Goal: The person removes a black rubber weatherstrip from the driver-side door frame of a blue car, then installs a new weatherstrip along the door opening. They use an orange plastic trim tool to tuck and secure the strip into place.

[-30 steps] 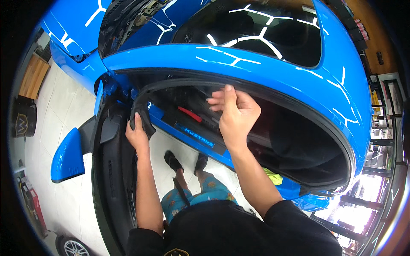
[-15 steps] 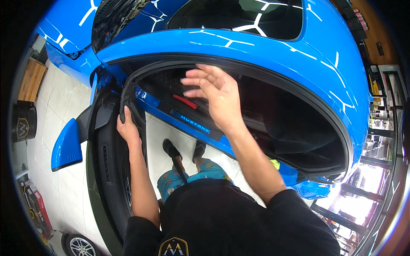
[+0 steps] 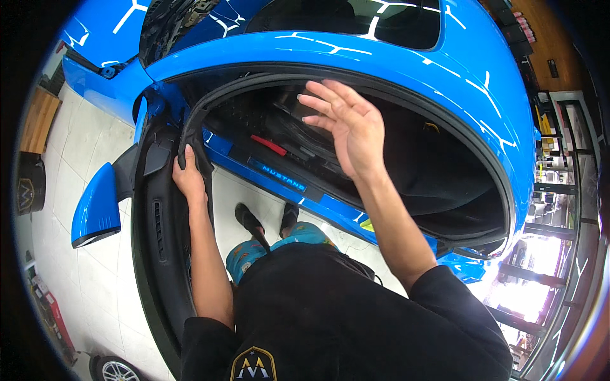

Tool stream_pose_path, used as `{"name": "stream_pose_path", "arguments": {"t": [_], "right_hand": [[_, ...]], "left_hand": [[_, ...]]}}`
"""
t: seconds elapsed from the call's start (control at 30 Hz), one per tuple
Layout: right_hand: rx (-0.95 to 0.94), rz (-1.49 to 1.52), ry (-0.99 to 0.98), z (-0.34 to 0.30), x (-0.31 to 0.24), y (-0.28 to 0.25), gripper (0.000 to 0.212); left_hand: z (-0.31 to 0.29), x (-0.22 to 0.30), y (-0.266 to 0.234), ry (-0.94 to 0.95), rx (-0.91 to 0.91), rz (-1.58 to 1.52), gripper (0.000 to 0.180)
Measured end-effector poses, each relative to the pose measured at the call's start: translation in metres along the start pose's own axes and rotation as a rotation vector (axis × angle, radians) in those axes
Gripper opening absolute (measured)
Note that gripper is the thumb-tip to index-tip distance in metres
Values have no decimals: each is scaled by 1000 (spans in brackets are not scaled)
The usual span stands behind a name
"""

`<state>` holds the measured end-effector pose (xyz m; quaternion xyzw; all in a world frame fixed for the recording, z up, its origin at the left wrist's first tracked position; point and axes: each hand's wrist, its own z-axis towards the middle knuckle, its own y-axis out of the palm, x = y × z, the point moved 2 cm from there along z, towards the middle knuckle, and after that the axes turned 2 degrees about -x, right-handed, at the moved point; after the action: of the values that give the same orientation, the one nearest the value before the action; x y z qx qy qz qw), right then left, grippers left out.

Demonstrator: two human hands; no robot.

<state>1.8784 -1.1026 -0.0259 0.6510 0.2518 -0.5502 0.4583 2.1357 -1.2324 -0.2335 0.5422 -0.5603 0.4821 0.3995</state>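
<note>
A black rubber door seal (image 3: 219, 94) arcs along the top of the blue car's (image 3: 356, 54) door opening and hangs loose at its left end. My left hand (image 3: 190, 181) is closed around that hanging end, thumb in front, beside the open door (image 3: 152, 209). My right hand (image 3: 356, 130) is raised in front of the upper door opening, its fingers spread and nothing in it. Whether its fingertips touch the seal I cannot tell.
A blue side mirror (image 3: 96, 206) juts out left of the door. On the sill lie a red strip-shaped object (image 3: 269, 145) and a lit sill plate (image 3: 279, 176). A dark bin (image 3: 32, 184) and a wheel (image 3: 119, 368) stand at the left; shelving (image 3: 559, 190) lines the right.
My right hand has moved right along the top of the opening, fingers still spread. My left hand keeps its hold on the door seal. The whole view has shifted slightly.
</note>
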Motion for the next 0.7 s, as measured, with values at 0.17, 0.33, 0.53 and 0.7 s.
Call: {"name": "stream_pose_path", "arguments": {"t": [0.17, 0.33, 0.53, 0.7], "right_hand": [[-15, 162, -65, 11, 10, -7, 41], [-10, 229, -84, 17, 18, -14, 39], [-47, 1, -6, -2, -7, -24, 46], [-17, 272, -22, -10, -37, -34, 49]], "left_hand": [[1, -3, 1, 0, -24, -3, 62], [2, -2, 9, 46, 8, -6, 50], [2, -5, 1, 11, 5, 51, 51], [-2, -21, -9, -27, -22, 73, 55]]}}
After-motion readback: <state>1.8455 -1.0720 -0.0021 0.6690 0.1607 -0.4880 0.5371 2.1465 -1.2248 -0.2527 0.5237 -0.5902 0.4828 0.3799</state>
